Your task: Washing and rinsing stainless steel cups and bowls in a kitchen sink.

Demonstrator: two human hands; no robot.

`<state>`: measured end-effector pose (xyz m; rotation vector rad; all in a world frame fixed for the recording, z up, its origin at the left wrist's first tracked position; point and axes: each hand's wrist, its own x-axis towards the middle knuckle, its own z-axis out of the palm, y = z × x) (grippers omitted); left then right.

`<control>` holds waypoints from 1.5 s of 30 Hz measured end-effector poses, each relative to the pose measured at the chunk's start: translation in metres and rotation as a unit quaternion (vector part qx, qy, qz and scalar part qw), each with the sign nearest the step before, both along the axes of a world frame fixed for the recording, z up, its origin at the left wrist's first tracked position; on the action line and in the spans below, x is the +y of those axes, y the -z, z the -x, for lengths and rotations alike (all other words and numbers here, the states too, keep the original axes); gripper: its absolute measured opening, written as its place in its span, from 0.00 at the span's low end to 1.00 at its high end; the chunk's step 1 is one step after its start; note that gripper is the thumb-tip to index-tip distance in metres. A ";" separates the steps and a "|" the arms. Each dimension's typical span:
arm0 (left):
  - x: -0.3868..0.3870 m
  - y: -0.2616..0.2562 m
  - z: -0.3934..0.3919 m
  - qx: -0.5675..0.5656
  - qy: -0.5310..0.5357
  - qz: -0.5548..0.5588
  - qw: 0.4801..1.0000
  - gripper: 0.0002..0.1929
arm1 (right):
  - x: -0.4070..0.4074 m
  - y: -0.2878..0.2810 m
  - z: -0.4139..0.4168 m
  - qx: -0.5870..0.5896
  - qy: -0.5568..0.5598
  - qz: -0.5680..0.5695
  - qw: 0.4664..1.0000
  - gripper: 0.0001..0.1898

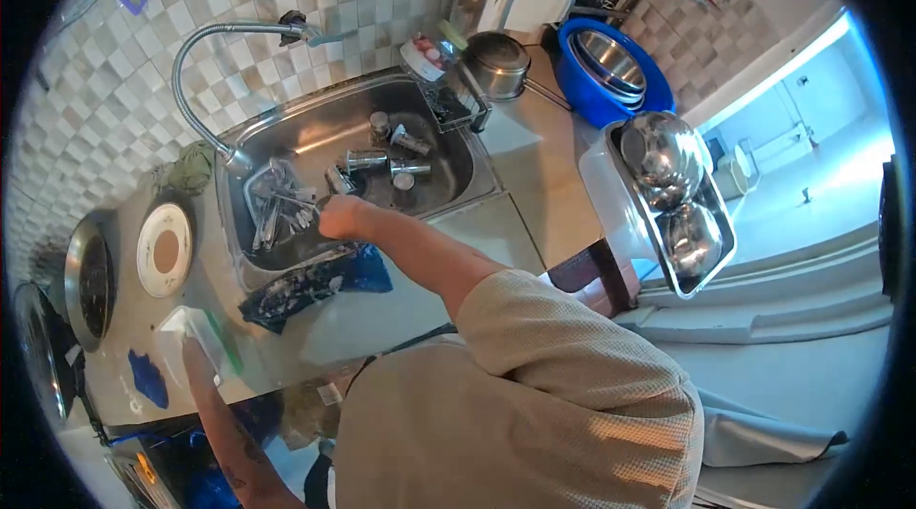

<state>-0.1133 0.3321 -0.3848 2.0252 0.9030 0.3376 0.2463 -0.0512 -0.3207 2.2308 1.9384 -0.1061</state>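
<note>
My right hand (339,216) is closed over the left half of the stainless steel sink (315,140), and a thin metal utensil (295,203) runs from its fingers. Beneath it, a pile of cutlery (270,223) lies by a clear plastic container (272,178) in the basin. Several metal-and-glass jars (366,160) rest on their sides farther right in the sink. On the counter to the left, my left hand (189,348) is at a whitish plastic container (172,326) with a green edge (227,344); its fingers are partly hidden there.
A flexible faucet (187,54) arches over the sink. A wet dark blue cloth (308,287) lies along its front edge. A plate (164,250), pan (89,280) and blue cloth (148,379) lie left. At right stand a saucepan (495,65), blue basin (583,94) and bowl-filled tray (669,258).
</note>
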 end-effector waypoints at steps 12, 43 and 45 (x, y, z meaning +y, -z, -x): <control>-0.071 -0.229 -0.026 0.185 0.045 -0.258 0.947 0.18 | 0.018 -0.001 0.019 0.053 0.034 -0.092 0.994 0.10; -0.378 -0.097 -0.263 -0.040 0.543 -0.168 0.822 0.12 | -0.080 -0.046 -0.017 0.654 0.279 -0.345 0.613 0.21; -0.400 -0.089 -0.273 -0.148 0.455 -0.169 0.862 0.10 | -0.089 -0.015 -0.038 0.404 0.279 -0.478 0.729 0.17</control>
